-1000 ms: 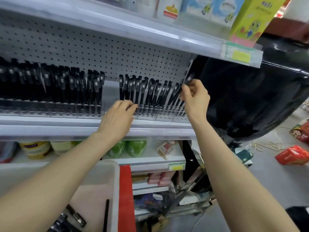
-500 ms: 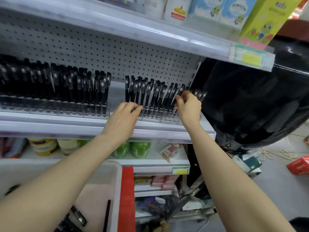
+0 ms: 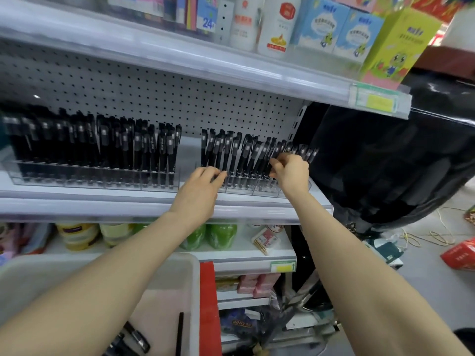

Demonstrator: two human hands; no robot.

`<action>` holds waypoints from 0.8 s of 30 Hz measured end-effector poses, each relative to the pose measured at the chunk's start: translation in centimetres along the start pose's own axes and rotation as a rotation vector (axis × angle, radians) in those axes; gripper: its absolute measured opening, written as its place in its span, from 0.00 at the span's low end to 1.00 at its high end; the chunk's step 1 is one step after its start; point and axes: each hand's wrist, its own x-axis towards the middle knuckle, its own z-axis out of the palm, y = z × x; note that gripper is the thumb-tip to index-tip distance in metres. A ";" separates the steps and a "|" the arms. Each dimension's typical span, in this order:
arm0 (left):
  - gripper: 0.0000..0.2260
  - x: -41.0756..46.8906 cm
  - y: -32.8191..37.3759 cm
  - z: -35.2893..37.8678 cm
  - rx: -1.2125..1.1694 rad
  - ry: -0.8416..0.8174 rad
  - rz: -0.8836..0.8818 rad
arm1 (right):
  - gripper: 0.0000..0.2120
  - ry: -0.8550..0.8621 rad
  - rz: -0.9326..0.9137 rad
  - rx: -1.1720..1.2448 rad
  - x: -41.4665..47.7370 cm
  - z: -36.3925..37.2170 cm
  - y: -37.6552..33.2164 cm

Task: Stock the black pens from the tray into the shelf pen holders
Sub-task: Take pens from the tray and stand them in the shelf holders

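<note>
Two clear pen holders stand on the middle shelf. The left holder [image 3: 77, 179] is packed with upright black pens [image 3: 123, 147]. The right holder [image 3: 259, 188] carries leaning black pens [image 3: 231, 152]. My left hand [image 3: 203, 185] rests against the right holder's front left corner, fingers bent over its edge. My right hand [image 3: 291, 169] pinches a black pen [image 3: 273, 156] among the rightmost pens in that holder. A white tray [image 3: 191, 291] sits at the bottom left, with a few black pens [image 3: 138, 340] in it, partly hidden by my left arm.
The shelf above carries boxes and bottles [image 3: 272, 27]. Below are green bottles [image 3: 221, 235], jars and small packs. A black plastic sheet [image 3: 385, 155] covers the unit to the right. Red packets [image 3: 460, 255] and cords lie on the floor.
My right hand came down from the pen tops to the lower right end of the right holder, still among the pens. My left hand stayed on the holder's front.
</note>
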 end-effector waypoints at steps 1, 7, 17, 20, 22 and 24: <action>0.27 0.0 -0.1 0.0 -0.005 0.004 0.005 | 0.10 0.001 0.006 -0.008 -0.1 0.0 0.1; 0.27 -1.2 -1.0 -0.5 -0.101 0.016 0.055 | 0.08 0.177 0.053 0.057 -2.9 0.7 -0.1; 0.22 -13.4 -6.6 -0.7 -0.134 0.005 0.032 | 0.06 -0.014 -0.015 0.078 -16.6 7.0 -2.8; 0.24 -17.9 -9.2 0.2 -0.118 -0.028 -0.004 | 0.06 -0.128 -0.064 0.018 -21.2 8.9 -4.3; 0.25 -20.2 -10.6 0.6 -0.102 -0.060 -0.006 | 0.06 -0.234 -0.060 -0.089 -23.8 10.8 -4.8; 0.27 -21.4 -11.4 1.0 -0.078 -0.091 0.023 | 0.07 -0.351 -0.045 -0.260 -26.0 12.4 -5.2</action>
